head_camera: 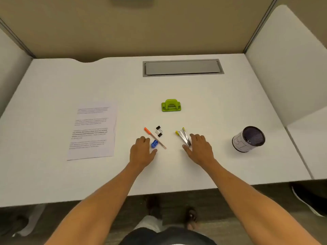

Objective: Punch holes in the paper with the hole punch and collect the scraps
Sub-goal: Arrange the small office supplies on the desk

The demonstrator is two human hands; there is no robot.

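Observation:
A green hole punch (pixel 171 105) stands near the middle of the white desk (pixel 221 106). A printed sheet of paper (pixel 92 131) lies flat to the left. My left hand (pixel 142 152) rests palm down on the desk, right of the paper, fingers apart and holding nothing. My right hand (pixel 200 148) also lies flat and open, its fingertips touching the silver highlighters (pixel 184 137). Both hands are well in front of the punch.
Between my hands lie a blue sharpener (pixel 154 143), an orange-tipped pencil (pixel 155 138) and two black binder clips (pixel 158 131). A mesh pen cup (pixel 248 139) stands at the right. A grey cable hatch (pixel 183 67) is set into the desk's far side. Partition walls surround the desk.

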